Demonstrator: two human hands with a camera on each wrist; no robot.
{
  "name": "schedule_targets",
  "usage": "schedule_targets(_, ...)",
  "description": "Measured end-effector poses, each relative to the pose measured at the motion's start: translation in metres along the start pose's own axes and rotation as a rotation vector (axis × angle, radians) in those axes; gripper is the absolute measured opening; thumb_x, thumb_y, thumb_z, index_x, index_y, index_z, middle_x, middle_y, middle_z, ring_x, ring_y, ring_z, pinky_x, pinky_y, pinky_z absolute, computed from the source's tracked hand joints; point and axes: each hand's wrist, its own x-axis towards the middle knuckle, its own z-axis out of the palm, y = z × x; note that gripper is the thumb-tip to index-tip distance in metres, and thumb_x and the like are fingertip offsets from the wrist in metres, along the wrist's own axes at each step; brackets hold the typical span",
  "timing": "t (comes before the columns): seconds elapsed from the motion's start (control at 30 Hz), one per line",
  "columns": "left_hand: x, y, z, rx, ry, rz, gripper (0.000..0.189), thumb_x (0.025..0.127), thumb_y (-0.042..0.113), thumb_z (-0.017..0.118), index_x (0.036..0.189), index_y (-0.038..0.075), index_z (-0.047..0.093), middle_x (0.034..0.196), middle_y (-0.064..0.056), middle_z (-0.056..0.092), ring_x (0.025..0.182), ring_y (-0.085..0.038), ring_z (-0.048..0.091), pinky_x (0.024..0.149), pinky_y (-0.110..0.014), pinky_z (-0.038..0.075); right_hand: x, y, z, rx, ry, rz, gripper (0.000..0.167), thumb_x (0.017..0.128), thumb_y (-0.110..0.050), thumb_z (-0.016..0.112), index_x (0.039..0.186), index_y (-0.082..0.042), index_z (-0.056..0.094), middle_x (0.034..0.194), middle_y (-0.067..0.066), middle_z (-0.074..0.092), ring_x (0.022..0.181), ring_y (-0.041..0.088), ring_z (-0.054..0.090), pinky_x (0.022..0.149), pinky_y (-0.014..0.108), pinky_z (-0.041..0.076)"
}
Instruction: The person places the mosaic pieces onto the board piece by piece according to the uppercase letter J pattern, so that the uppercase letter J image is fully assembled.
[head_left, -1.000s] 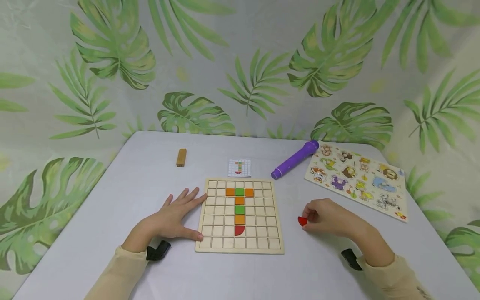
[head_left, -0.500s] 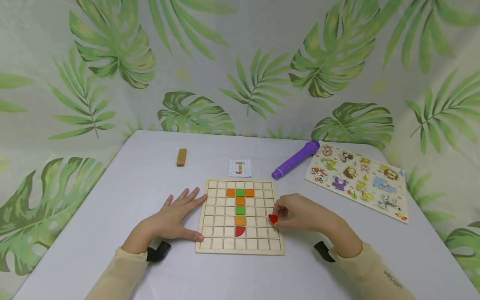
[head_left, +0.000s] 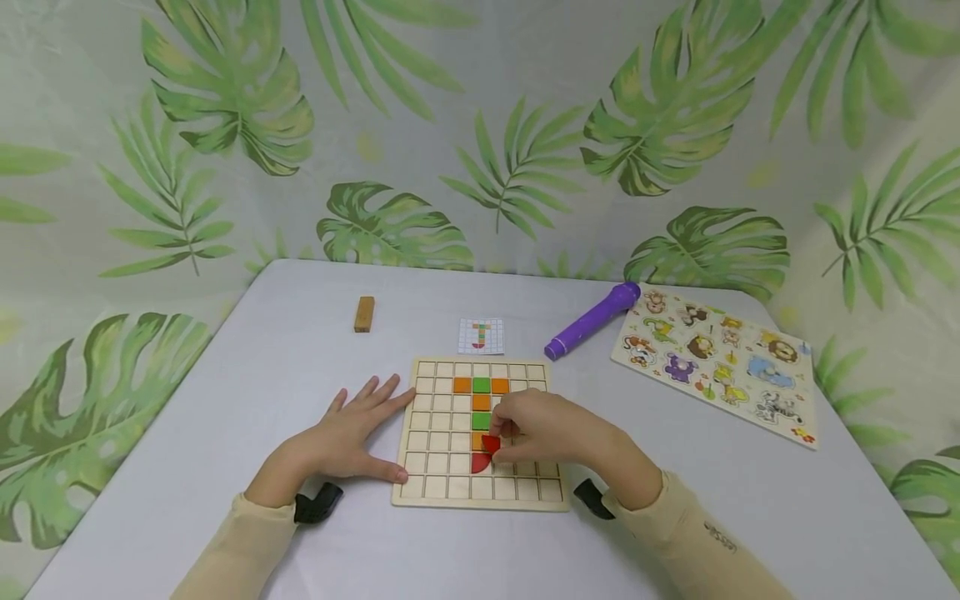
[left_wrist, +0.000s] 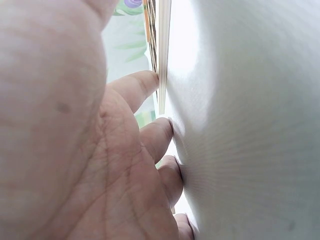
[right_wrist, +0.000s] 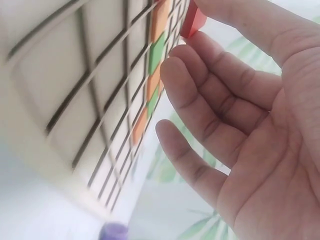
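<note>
A wooden grid board (head_left: 438,486) lies on the table, with orange tiles (head_left: 462,385), green tiles (head_left: 481,422) and a red quarter-round tile (head_left: 478,463) set in its squares. My right hand (head_left: 546,427) pinches a second red tile (head_left: 491,443) between thumb and index finger, over the lower middle of the board. In the right wrist view that red tile (right_wrist: 194,21) shows at the top edge, the other fingers loosely bent below it. Fingers spread, my left hand (head_left: 348,439) rests at the board's left side, thumb and index fingertip at its edge.
Behind the board lies a small pattern card (head_left: 482,336) with a similar coloured figure. A wooden block (head_left: 363,314) is at the back left. To the right are a purple toy microphone (head_left: 592,321) and an animal puzzle board (head_left: 716,367). Leaf-print cloth (head_left: 390,125) hangs behind the table.
My right hand has carried the red tile leftward from the table right of the board to above the board's lower middle. My left hand stays in place at the board's edge.
</note>
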Motion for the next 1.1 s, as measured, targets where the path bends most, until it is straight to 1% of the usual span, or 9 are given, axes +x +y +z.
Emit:
schedule_targets(0.13,0.0,0.001,-0.001,0.001,0.002,0.003,0.12,0.076,0.068,0.089,0.172,0.025,0.029,0.182,-0.013,0.013,0.168,-0.046,0.005,0.127,-0.079,0.0,0.008,-0.01,0.004,-0.041,-0.005,-0.015,0.018,0.091,-0.028,0.087,0.097,-0.014,0.076,0.086,-0.003,0.067,0.077,0.007,0.055,0.072,0.022,0.05)
schedule_targets(0.27,0.0,0.002,-0.002,0.0,0.006,0.011,0.12,0.076,0.068,0.088,0.172,0.024,0.029,0.182,-0.014,0.013,0.168,-0.047,0.006,0.127,-0.079,0.001,0.014,-0.019,0.008,-0.087,-0.002,-0.034,0.021,0.091,-0.032,0.088,0.093,-0.015,0.075,0.084,-0.003,0.067,0.076,0.007,0.054,0.071,0.021,0.049)
schedule_targets(0.37,0.0,0.002,-0.002,-0.004,0.007,0.015,0.12,0.076,0.069,0.088,0.172,0.026,0.029,0.182,-0.013,0.013,0.168,-0.047,0.005,0.127,-0.079,0.001,0.018,-0.022,0.011,-0.119,0.005,-0.042,0.023,0.09,-0.035,0.089,0.092,-0.017,0.074,0.082,-0.006,0.065,0.074,0.006,0.054,0.07,0.021,0.048)
schedule_targets(0.53,0.0,-0.001,-0.001,-0.021,0.012,0.025,0.121,0.074,0.072,0.087,0.171,0.026,0.031,0.182,-0.015,0.013,0.168,-0.048,0.005,0.127,-0.079,0.0,0.021,-0.026,0.016,-0.154,0.01,-0.062,0.026,0.091,-0.038,0.087,0.09,-0.017,0.073,0.079,-0.007,0.062,0.071,0.006,0.051,0.067,0.023,0.044)
schedule_targets(0.73,-0.001,0.002,-0.002,-0.017,-0.001,0.013,0.12,0.076,0.069,0.087,0.172,0.025,0.029,0.182,-0.015,0.013,0.168,-0.048,0.005,0.127,-0.079,0.0,0.024,-0.026,0.021,-0.158,-0.007,-0.041,0.024,0.091,-0.036,0.087,0.089,-0.017,0.073,0.075,-0.01,0.06,0.068,0.006,0.05,0.065,0.023,0.043)
schedule_targets(0.93,-0.001,0.003,-0.003,-0.008,-0.001,0.009,0.119,0.078,0.067,0.088,0.172,0.024,0.028,0.182,-0.015,0.013,0.168,-0.048,0.005,0.127,-0.079,0.001,0.024,-0.027,0.025,-0.151,-0.005,-0.02,0.022,0.091,-0.034,0.088,0.09,-0.018,0.073,0.081,-0.009,0.061,0.07,0.006,0.052,0.066,0.021,0.046)
schedule_targets(1.1,0.0,0.003,-0.002,-0.001,-0.006,0.006,0.119,0.077,0.068,0.087,0.172,0.025,0.029,0.182,-0.014,0.012,0.168,-0.048,0.005,0.127,-0.079,0.0,0.024,-0.028,0.027,-0.154,0.003,-0.025,0.023,0.091,-0.036,0.088,0.091,-0.018,0.073,0.081,-0.007,0.061,0.07,0.006,0.051,0.065,0.022,0.045)
